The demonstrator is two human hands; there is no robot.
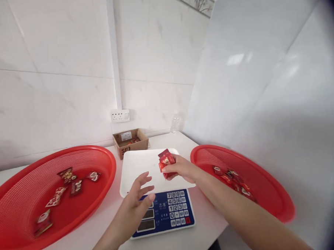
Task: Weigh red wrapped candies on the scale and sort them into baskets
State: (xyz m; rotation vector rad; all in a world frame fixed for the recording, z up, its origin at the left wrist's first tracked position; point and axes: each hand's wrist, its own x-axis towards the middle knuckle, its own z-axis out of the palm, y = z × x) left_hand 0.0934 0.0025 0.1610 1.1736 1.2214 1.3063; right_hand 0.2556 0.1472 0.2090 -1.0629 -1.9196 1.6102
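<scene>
Red-wrapped snack packets point(166, 160) are gripped in my right hand point(180, 166), above the white pan point(138, 161) of a digital weighing scale point(167, 213). How many packets it holds I cannot make out. My left hand point(135, 198) hangs over the scale's front left, fingers apart and nothing in them. It hides part of the blue panel and its displays. At the left, a red plastic basket point(102, 157) has several wrapped snacks point(75, 188) scattered on its bottom. Another red basket point(281, 204), at the right, contains a heap of similar packets point(236, 181), partly behind my right forearm.
Behind the scale stands a small open cardboard box point(133, 143) with some packets inside. A clear plastic bottle point(175, 122) is in the back corner of the white table point(167, 248). A wall socket point(120, 115) sits above the box. Walls close off the back and right.
</scene>
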